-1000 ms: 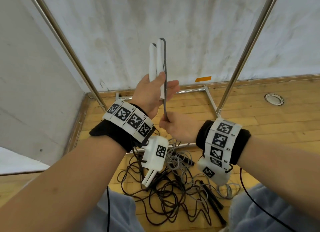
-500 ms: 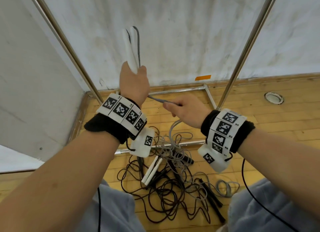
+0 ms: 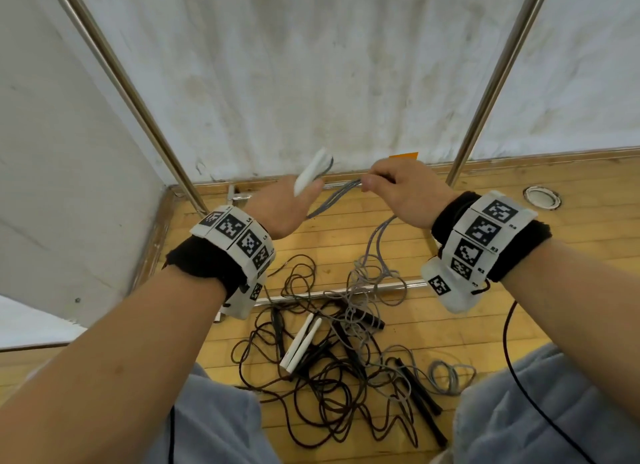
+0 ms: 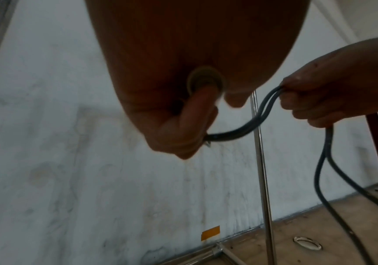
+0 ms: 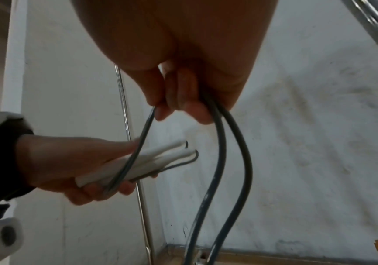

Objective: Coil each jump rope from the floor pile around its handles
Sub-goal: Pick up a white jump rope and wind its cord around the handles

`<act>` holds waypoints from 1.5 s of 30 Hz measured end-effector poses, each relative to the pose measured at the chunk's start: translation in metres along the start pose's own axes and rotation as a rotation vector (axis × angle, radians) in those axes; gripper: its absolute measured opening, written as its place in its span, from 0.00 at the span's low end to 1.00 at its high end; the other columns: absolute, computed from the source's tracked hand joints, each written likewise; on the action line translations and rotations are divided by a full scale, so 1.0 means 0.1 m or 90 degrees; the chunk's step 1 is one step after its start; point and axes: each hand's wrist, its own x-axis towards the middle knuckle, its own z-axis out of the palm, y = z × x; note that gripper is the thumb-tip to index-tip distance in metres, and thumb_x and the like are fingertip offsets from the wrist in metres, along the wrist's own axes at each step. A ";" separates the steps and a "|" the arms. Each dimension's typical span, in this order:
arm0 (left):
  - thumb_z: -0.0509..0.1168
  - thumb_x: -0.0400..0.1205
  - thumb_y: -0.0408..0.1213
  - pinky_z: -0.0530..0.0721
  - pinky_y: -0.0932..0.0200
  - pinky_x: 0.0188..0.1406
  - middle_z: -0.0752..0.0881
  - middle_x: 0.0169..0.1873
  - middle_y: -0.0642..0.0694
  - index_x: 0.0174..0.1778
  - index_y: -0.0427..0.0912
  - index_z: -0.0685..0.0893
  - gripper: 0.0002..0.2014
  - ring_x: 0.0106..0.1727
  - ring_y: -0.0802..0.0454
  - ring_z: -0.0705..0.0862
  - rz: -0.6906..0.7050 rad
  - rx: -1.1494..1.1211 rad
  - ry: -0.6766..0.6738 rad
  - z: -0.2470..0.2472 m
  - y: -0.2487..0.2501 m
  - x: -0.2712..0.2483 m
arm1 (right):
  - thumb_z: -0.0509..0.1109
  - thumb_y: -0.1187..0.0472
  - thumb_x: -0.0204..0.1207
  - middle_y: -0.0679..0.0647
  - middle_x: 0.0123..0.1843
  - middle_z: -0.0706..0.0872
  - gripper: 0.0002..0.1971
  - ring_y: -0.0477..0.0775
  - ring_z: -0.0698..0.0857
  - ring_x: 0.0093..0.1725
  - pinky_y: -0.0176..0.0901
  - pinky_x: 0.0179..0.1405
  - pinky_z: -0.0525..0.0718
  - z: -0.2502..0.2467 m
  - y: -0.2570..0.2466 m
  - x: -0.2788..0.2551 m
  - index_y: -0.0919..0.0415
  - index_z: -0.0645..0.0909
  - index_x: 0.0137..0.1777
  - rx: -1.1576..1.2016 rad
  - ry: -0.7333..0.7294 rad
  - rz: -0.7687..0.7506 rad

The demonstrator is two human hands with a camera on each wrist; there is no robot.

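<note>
At the left of the head view a pale side wall meets the wooden floor, and a slanted metal pole crosses in front of it. Next comes the left hand, its fingers curled round a pair of white handles held side by side; their long axis runs up and away from the palm, tilted toward the back wall, with the cord leaving the far tips and folding back along them. From that fist a doubled grey cord stretches rightward across a short gap to the right hand, which pinches both strands between thumb and fingers; the right wrist view shows the same two strands dropping out below the fingers toward the floor. So the slack lies to the right of the handles and just above their grip end, and I judge the next wrap must carry the cord across the handles' long axis, with the right hand, being the one on the free strands, best placed to lead it round. Below and between the two wrists the rest of the grey cord hangs into the floor pile, a tangle of dark and grey ropes with another pair of white handles and several black handles among them. Further right a second metal pole rises from the floor, and a round floor fitting sits near the wall.
</note>
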 end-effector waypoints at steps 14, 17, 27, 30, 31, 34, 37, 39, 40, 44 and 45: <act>0.56 0.83 0.35 0.73 0.59 0.29 0.79 0.41 0.51 0.70 0.51 0.69 0.18 0.37 0.52 0.79 0.104 0.163 -0.180 0.25 0.27 -0.22 | 0.68 0.48 0.77 0.47 0.30 0.80 0.14 0.46 0.76 0.31 0.34 0.30 0.72 -0.10 0.07 0.03 0.58 0.85 0.39 -0.038 0.089 0.001; 0.58 0.83 0.34 0.76 0.56 0.34 0.80 0.40 0.52 0.68 0.54 0.72 0.18 0.38 0.52 0.79 0.157 0.100 -0.165 0.14 0.29 -0.26 | 0.72 0.42 0.71 0.48 0.25 0.73 0.20 0.46 0.71 0.26 0.37 0.26 0.69 -0.19 0.18 0.07 0.61 0.82 0.33 0.025 0.096 0.088; 0.66 0.83 0.37 0.70 0.74 0.18 0.77 0.28 0.56 0.51 0.52 0.78 0.05 0.20 0.66 0.74 0.227 -0.249 0.025 -0.11 0.36 -0.34 | 0.67 0.55 0.80 0.49 0.24 0.68 0.15 0.45 0.62 0.21 0.36 0.21 0.60 -0.13 0.26 0.12 0.61 0.80 0.33 0.383 -0.055 0.153; 0.65 0.83 0.37 0.72 0.66 0.20 0.75 0.28 0.52 0.51 0.44 0.81 0.04 0.22 0.60 0.72 0.192 -0.323 0.050 -0.13 0.37 -0.33 | 0.65 0.45 0.79 0.43 0.20 0.69 0.18 0.45 0.63 0.20 0.35 0.19 0.64 0.01 0.21 0.12 0.56 0.80 0.33 0.345 -0.051 0.148; 0.65 0.83 0.37 0.71 0.62 0.21 0.74 0.27 0.51 0.51 0.40 0.82 0.06 0.24 0.56 0.72 0.176 -0.340 0.059 -0.13 0.36 -0.32 | 0.64 0.45 0.80 0.41 0.19 0.70 0.18 0.45 0.64 0.20 0.36 0.20 0.64 0.06 0.20 0.11 0.55 0.81 0.35 0.332 -0.047 0.145; 0.66 0.81 0.36 0.69 0.59 0.22 0.71 0.25 0.51 0.41 0.39 0.80 0.05 0.25 0.53 0.69 0.126 -0.380 0.088 -0.13 0.34 -0.28 | 0.62 0.48 0.81 0.40 0.19 0.71 0.13 0.43 0.66 0.20 0.36 0.20 0.66 0.17 0.18 0.09 0.53 0.83 0.42 0.294 -0.037 0.127; 0.68 0.78 0.34 0.69 0.59 0.23 0.70 0.25 0.50 0.34 0.45 0.77 0.08 0.26 0.51 0.69 0.064 -0.428 0.123 -0.12 0.32 -0.24 | 0.60 0.51 0.83 0.42 0.22 0.71 0.14 0.42 0.67 0.20 0.35 0.22 0.67 0.25 0.08 0.05 0.50 0.82 0.38 0.230 -0.019 0.102; 0.68 0.77 0.34 0.70 0.56 0.26 0.70 0.27 0.48 0.34 0.45 0.77 0.07 0.29 0.49 0.70 0.032 -0.442 0.142 -0.10 0.31 -0.21 | 0.58 0.51 0.84 0.46 0.24 0.72 0.17 0.42 0.68 0.21 0.38 0.25 0.69 0.28 -0.01 0.03 0.49 0.79 0.34 0.164 -0.020 0.074; 0.69 0.76 0.34 0.70 0.57 0.26 0.70 0.27 0.48 0.35 0.45 0.78 0.07 0.29 0.49 0.70 0.022 -0.443 0.151 -0.09 0.31 -0.20 | 0.57 0.51 0.84 0.47 0.25 0.72 0.18 0.43 0.69 0.22 0.39 0.26 0.69 0.29 -0.05 0.01 0.50 0.78 0.33 0.137 -0.026 0.060; 0.70 0.74 0.31 0.71 0.62 0.19 0.77 0.36 0.44 0.57 0.41 0.74 0.18 0.25 0.52 0.73 -0.052 -0.497 0.137 -0.11 0.28 -0.15 | 0.56 0.52 0.85 0.48 0.25 0.72 0.20 0.45 0.70 0.24 0.40 0.27 0.66 0.30 -0.14 -0.05 0.54 0.76 0.31 0.059 -0.077 0.052; 0.70 0.73 0.30 0.72 0.63 0.18 0.79 0.40 0.43 0.60 0.42 0.72 0.21 0.26 0.53 0.74 -0.055 -0.494 0.121 -0.12 0.28 -0.15 | 0.55 0.52 0.85 0.48 0.25 0.73 0.21 0.45 0.71 0.25 0.40 0.27 0.66 0.30 -0.15 -0.07 0.55 0.76 0.31 0.045 -0.092 0.053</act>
